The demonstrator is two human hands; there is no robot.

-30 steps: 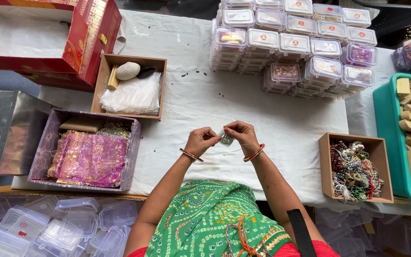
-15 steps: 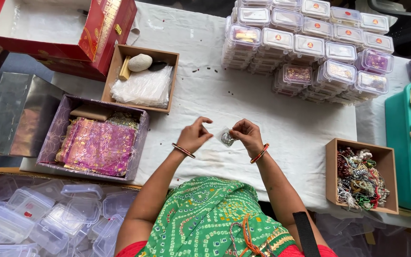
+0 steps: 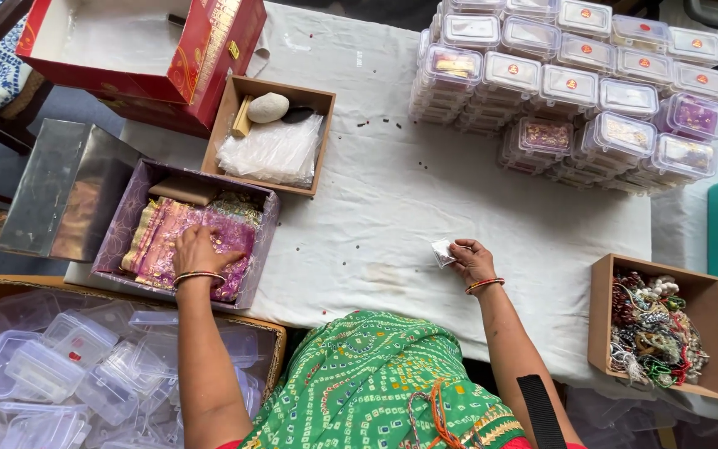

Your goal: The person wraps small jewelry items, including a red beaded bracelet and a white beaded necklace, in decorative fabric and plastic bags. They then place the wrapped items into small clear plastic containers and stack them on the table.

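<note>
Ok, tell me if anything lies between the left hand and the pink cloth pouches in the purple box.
Nothing visible does. The left hand rests directly on the pink pouches inside the open purple box; its lid is off. The right hand holds a small clear packet over the white cloth, apart from the box.

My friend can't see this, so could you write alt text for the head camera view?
Seen from above, a person's left hand rests on pink and gold pouches in a purple box, while the right hand holds a small clear packet over a white tablecloth.
</note>
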